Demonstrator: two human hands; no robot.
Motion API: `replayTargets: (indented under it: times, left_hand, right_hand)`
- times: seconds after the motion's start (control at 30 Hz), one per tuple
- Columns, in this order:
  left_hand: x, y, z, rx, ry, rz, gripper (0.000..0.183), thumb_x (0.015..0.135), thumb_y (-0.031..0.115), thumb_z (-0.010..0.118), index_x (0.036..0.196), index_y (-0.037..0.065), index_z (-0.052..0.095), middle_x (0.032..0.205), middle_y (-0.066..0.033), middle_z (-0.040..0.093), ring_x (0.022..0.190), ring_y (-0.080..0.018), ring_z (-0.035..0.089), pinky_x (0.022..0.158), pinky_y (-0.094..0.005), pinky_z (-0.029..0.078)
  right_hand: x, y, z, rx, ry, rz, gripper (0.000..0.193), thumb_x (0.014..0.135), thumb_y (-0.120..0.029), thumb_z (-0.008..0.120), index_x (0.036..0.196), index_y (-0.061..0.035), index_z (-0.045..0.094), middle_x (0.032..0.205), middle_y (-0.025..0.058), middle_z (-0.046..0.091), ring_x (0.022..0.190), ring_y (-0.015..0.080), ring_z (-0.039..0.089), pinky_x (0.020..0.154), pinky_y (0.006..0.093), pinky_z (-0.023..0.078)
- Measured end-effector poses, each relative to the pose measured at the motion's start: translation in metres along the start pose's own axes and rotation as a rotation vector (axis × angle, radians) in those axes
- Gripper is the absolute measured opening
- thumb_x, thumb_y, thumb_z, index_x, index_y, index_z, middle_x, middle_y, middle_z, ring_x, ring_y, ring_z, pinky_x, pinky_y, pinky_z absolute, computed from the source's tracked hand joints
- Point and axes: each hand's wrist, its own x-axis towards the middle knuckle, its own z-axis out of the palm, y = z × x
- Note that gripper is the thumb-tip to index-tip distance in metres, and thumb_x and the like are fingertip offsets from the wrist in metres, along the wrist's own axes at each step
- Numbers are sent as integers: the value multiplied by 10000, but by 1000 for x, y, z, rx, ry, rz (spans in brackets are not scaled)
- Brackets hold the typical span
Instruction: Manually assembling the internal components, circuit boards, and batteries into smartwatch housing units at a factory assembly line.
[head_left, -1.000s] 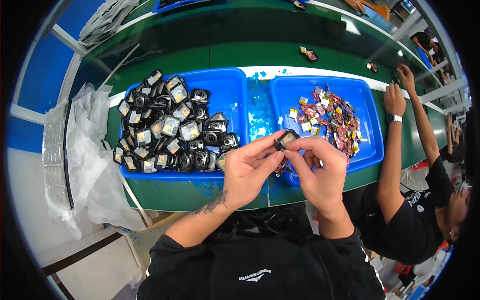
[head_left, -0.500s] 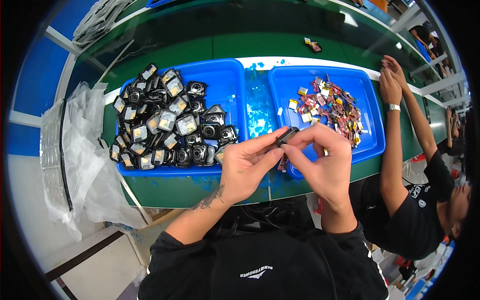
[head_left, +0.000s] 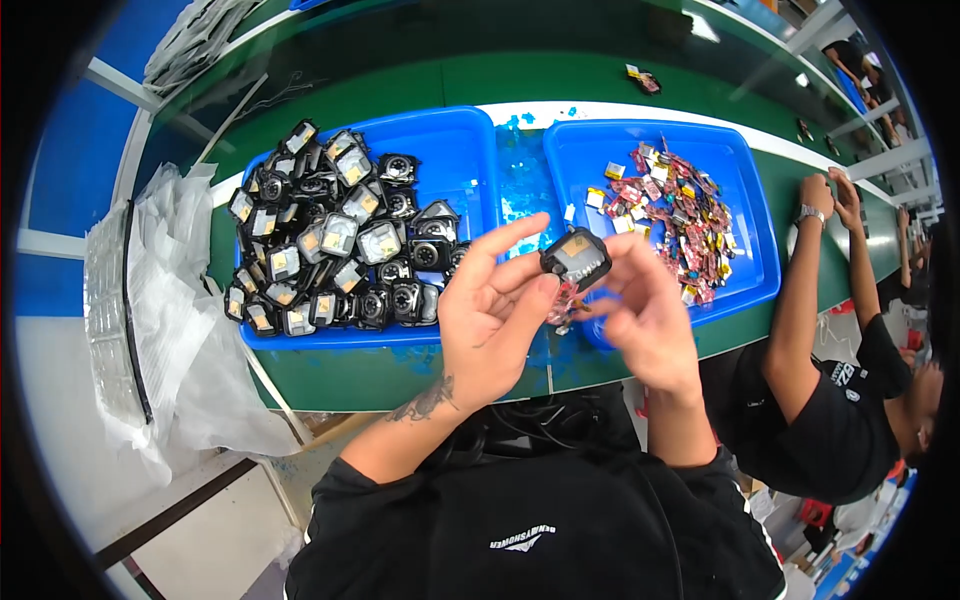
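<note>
Over the gap between two blue trays, my left hand (head_left: pixel 485 325) is closed on a black watch case (head_left: pixel 577 256), fingers behind it and thumb at its lower edge. The case's grey inner side with a tan patch faces up. From its lower edge hangs a small red circuit board (head_left: pixel 566 303) with tiny parts. Close at the case's right side is my right hand (head_left: pixel 655 315), slightly blurred, its thumb and fingers apart and nothing held in them. Whether a fingertip touches the case or board, I cannot tell.
The left blue tray (head_left: pixel 470 150) bears a heap of similar watch cases (head_left: pixel 340 235). Red boards and small batteries (head_left: pixel 680 215) lie in the right tray (head_left: pixel 765 230). Blue scraps (head_left: pixel 522 190) litter the green table between. A co-worker's arms (head_left: pixel 800 280) rest at the right; plastic sheeting (head_left: pixel 180 320) hangs left.
The watch case has turned from edge-on to flat, showing its inner side, and the red board now hangs from it. My right hand has loosened its pinch and drawn slightly away.
</note>
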Motion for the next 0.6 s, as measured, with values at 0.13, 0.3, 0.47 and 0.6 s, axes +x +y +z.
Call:
replayTargets:
  times: [0.13,0.3,0.47,0.6]
  left_hand:
    - [5,-10,-11,235,2,358,188,956,-47,524,1137,-25,571,1010,-111,604,941,-132,616,801,-254,493]
    - [9,15,-14,705,-126,412,307,852,-129,557,1109,-24,690,1191,-204,631,1009,-246,660,813,-275,515]
    - [11,24,-14,781,-272,412,330,803,-89,648,1130,-50,664,1213,-183,621,981,-243,674,792,-299,556]
    - [9,24,-14,792,-306,372,315,762,-37,726,1074,-56,690,1167,-186,650,1029,-265,659,845,-315,533]
  right_hand:
    - [-3,-4,7,-140,14,86,410,780,15,753,1132,-17,546,930,52,670,875,111,642,742,235,532]
    - [-7,-13,15,-676,248,-496,237,766,62,737,969,-9,637,850,111,689,764,180,675,690,252,522]
    - [13,-50,5,-1277,-96,-1222,288,606,-111,674,873,-2,682,844,91,662,720,203,636,603,313,543]
    - [16,-59,-1,-1268,-287,-1309,268,627,-121,691,867,-3,677,876,103,667,736,203,641,642,314,565]
